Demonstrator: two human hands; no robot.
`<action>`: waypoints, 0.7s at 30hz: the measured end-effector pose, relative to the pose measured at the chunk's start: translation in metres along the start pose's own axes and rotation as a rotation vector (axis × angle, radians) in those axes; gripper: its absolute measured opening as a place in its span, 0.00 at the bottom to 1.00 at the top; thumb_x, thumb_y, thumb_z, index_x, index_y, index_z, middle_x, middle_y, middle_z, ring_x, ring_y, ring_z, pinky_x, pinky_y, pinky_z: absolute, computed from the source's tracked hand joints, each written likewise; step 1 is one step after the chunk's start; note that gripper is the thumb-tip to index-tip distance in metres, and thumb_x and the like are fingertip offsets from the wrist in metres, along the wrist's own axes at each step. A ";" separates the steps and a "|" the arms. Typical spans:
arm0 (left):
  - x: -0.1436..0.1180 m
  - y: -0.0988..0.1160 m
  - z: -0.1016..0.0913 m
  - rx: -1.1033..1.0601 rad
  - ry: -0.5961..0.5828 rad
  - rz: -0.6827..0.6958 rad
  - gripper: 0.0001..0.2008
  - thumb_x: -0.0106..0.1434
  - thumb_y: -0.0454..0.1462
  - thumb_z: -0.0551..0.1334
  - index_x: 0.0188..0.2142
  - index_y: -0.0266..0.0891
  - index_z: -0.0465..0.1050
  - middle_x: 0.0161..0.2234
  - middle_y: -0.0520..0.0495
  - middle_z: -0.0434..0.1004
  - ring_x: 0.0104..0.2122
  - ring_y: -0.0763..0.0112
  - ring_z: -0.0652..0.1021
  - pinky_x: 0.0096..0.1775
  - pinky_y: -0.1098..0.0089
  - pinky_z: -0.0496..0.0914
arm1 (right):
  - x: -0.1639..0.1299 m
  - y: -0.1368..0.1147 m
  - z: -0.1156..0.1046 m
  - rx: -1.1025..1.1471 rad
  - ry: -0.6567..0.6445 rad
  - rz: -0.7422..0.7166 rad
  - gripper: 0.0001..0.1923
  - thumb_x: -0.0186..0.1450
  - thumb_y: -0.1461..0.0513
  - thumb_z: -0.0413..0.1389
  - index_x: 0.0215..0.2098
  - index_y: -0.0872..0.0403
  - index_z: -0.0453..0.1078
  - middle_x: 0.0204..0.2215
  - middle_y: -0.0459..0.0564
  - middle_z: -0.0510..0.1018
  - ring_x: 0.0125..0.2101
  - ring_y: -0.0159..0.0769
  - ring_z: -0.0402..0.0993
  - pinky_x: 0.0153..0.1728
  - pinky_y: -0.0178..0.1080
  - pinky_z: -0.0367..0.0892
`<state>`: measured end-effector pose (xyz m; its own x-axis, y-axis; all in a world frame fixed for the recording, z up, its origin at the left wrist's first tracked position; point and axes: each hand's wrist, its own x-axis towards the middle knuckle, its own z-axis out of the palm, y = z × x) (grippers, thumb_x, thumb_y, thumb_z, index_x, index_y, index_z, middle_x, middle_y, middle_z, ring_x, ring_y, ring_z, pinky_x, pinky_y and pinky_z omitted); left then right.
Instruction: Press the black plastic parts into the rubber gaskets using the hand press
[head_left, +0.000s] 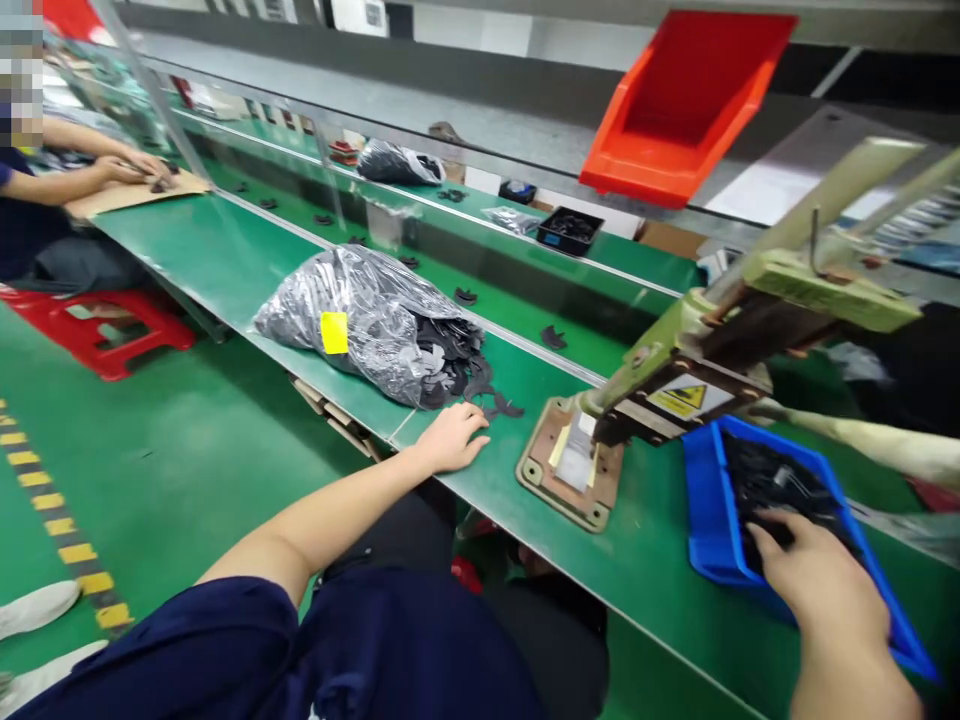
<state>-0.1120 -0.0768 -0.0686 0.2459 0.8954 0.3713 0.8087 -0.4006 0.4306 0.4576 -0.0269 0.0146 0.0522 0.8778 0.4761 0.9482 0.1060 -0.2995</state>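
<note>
My left hand rests flat on the green bench, fingers reaching toward loose black flat parts that spill from a clear plastic bag with a yellow label. My right hand reaches into a blue bin of black parts; its fingertips touch the parts, and whether it grips one is unclear. Between both hands stands a green hand press on a brown base plate.
A conveyor belt with scattered black parts runs behind the bench. A red bin sits on a shelf above. A black tray stands farther back. At the far left a co-worker's hands work on cardboard, beside a red stool.
</note>
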 end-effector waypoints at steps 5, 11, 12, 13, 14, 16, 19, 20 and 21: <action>0.010 0.000 0.011 -0.040 0.007 0.029 0.12 0.73 0.41 0.64 0.53 0.40 0.77 0.54 0.38 0.78 0.56 0.54 0.78 0.59 0.51 0.73 | 0.001 -0.017 -0.012 0.040 0.074 0.052 0.18 0.54 0.41 0.63 0.27 0.44 0.82 0.27 0.51 0.78 0.24 0.41 0.68 0.28 0.48 0.60; 0.002 0.003 0.004 -0.205 0.199 0.005 0.09 0.74 0.40 0.63 0.50 0.40 0.76 0.49 0.41 0.77 0.47 0.62 0.79 0.51 0.59 0.77 | -0.009 -0.050 -0.041 0.245 0.286 0.136 0.14 0.64 0.50 0.65 0.36 0.51 0.83 0.24 0.48 0.75 0.22 0.30 0.65 0.27 0.41 0.61; -0.001 0.009 0.003 -0.241 0.238 -0.005 0.09 0.74 0.40 0.63 0.50 0.41 0.76 0.49 0.41 0.77 0.43 0.65 0.79 0.48 0.61 0.77 | -0.018 -0.066 -0.042 0.297 0.297 0.140 0.14 0.66 0.52 0.62 0.41 0.53 0.83 0.26 0.50 0.78 0.22 0.29 0.67 0.26 0.39 0.62; -0.003 0.018 0.001 -0.280 0.270 -0.008 0.09 0.74 0.41 0.63 0.50 0.41 0.75 0.48 0.42 0.77 0.40 0.67 0.78 0.46 0.62 0.77 | -0.031 -0.084 -0.041 0.350 0.295 0.137 0.16 0.69 0.53 0.60 0.47 0.53 0.83 0.29 0.52 0.80 0.23 0.29 0.70 0.26 0.38 0.64; -0.006 0.029 -0.001 -0.327 0.289 0.001 0.09 0.74 0.41 0.64 0.50 0.41 0.75 0.47 0.43 0.77 0.38 0.68 0.77 0.43 0.63 0.76 | -0.046 -0.105 -0.038 0.402 0.260 0.120 0.18 0.70 0.54 0.58 0.52 0.53 0.81 0.33 0.54 0.82 0.25 0.30 0.74 0.27 0.37 0.68; -0.012 0.058 -0.005 -0.451 0.265 0.050 0.10 0.74 0.41 0.64 0.51 0.41 0.75 0.44 0.44 0.77 0.36 0.70 0.76 0.41 0.65 0.75 | -0.078 -0.151 -0.027 0.497 0.147 0.059 0.18 0.73 0.54 0.56 0.54 0.51 0.80 0.42 0.55 0.84 0.32 0.31 0.81 0.33 0.37 0.77; -0.018 0.106 -0.014 -0.676 0.114 0.146 0.15 0.74 0.41 0.65 0.57 0.42 0.74 0.44 0.45 0.79 0.35 0.71 0.78 0.38 0.67 0.75 | -0.122 -0.216 -0.008 0.608 -0.043 -0.070 0.15 0.73 0.57 0.56 0.54 0.46 0.79 0.43 0.49 0.85 0.40 0.33 0.84 0.45 0.41 0.83; -0.018 0.120 -0.018 -0.733 0.069 0.177 0.17 0.74 0.40 0.65 0.60 0.42 0.73 0.45 0.44 0.79 0.35 0.71 0.78 0.38 0.68 0.75 | -0.133 -0.233 -0.003 0.640 -0.074 -0.110 0.15 0.73 0.58 0.57 0.56 0.44 0.78 0.44 0.48 0.85 0.41 0.34 0.84 0.47 0.42 0.83; -0.019 0.132 -0.022 -0.773 0.041 0.209 0.18 0.73 0.40 0.66 0.61 0.42 0.73 0.45 0.44 0.79 0.35 0.71 0.78 0.37 0.68 0.75 | -0.142 -0.246 0.000 0.672 -0.085 -0.161 0.18 0.72 0.60 0.58 0.59 0.44 0.75 0.46 0.49 0.85 0.43 0.34 0.85 0.49 0.43 0.83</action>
<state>-0.0217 -0.1507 -0.0008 0.3195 0.7852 0.5305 0.1455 -0.5938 0.7913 0.2171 -0.1774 0.0206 -0.1232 0.8575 0.4995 0.5411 0.4799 -0.6905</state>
